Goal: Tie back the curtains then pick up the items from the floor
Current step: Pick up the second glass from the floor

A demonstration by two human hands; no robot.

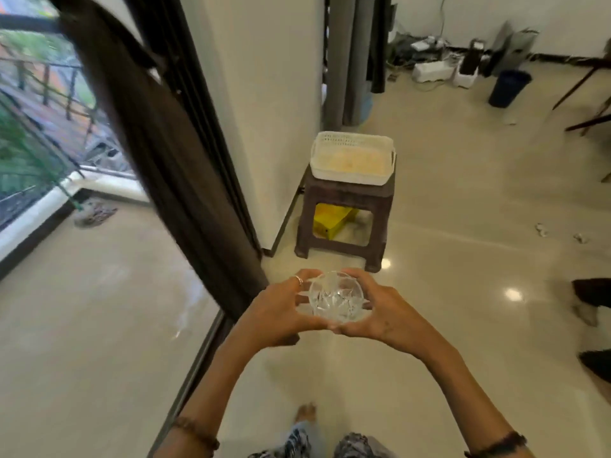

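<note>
While both hands, left (pixel 281 309) and right (pixel 377 309), cup a round cut-glass bowl (pixel 335 297), glossy floor tiles (pixel 446 209) gleam.

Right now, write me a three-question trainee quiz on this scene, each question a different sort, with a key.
1. True or false: the clear cut-glass bowl is gripped by both the left hand and the right hand.
2. Multiple choice: the white perforated plastic basket rests on
A) the floor
B) the brown plastic stool
C) the dark blue bin
3. Fill the blank: the yellow box lies ___ the stool.

Key
1. True; fingers of both hands curl round the bowl.
2. B
3. under
</note>
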